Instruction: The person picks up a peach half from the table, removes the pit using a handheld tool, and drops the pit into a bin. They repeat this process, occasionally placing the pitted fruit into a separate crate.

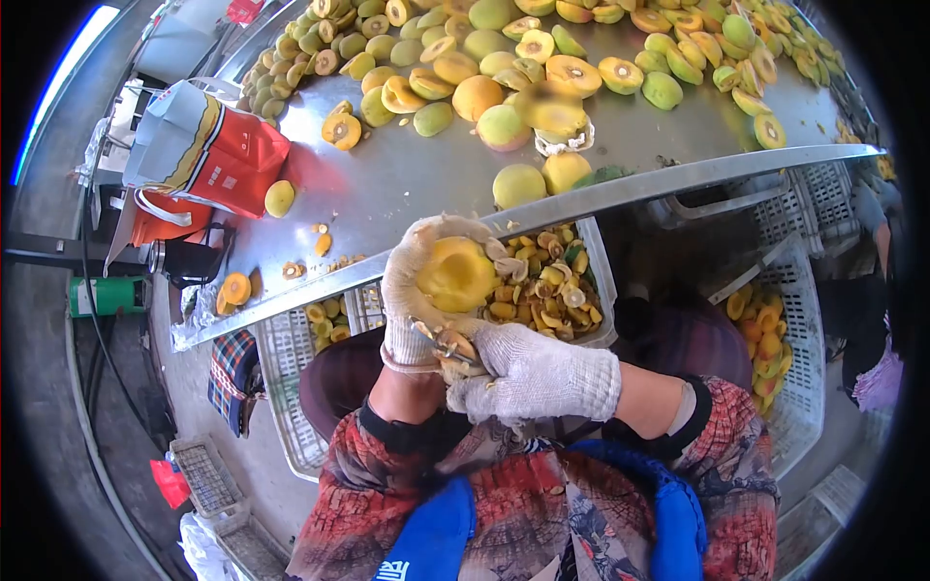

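My left hand (pixel 412 290), in a dirty white glove, is wrapped round a yellow fruit half (pixel 456 275) with its hollowed face up. My right hand (pixel 542 373), also gloved, is closed on a small metal tool (pixel 444 341) just below the fruit, close to my left wrist. The tool's handle is mostly hidden by the fingers. Beneath and beyond the hands, a crate (pixel 603 281) holds cut pieces and pits (pixel 552 281). Beyond the table edge lie whole fruits (pixel 519 185) and halves (pixel 341 130).
A metal table (pixel 387 194) with a raised front rim spans the view, heaped with fruit at the back. A red and white bag (pixel 237 160) stands at its left. Crates of fruit halves flank my legs, one at right (pixel 809 349) and one at left (pixel 286 387).
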### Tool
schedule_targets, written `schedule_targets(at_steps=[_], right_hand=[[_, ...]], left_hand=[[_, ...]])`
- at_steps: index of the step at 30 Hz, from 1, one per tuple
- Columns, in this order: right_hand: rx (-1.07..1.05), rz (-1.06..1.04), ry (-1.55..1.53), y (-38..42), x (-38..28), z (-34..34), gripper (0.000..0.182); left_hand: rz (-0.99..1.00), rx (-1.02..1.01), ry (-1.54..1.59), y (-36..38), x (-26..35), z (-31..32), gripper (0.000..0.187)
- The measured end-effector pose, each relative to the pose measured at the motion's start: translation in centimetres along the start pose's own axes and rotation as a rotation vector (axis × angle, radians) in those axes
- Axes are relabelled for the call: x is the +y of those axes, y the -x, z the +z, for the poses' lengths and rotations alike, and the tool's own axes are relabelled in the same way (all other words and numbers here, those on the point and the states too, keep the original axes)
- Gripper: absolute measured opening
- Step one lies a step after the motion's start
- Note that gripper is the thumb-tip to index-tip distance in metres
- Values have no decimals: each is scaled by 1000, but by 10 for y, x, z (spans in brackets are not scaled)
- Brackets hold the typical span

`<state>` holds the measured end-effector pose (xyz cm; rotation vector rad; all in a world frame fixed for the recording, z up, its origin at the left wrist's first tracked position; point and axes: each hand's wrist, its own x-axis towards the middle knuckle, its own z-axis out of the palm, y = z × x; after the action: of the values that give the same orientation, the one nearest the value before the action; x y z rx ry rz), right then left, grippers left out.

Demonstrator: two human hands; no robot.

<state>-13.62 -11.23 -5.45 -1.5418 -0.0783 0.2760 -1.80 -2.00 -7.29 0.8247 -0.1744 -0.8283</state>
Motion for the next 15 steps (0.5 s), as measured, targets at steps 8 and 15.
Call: schedule_targets(at_steps=[8,15], right_hand=[[317,-18,839,-2,11,-12,26],[412,137,1141,-4,5,-10,16]], left_hand=[[192,98,-104,1,27,-3,28],[249,97,-377,22,43,6,19]])
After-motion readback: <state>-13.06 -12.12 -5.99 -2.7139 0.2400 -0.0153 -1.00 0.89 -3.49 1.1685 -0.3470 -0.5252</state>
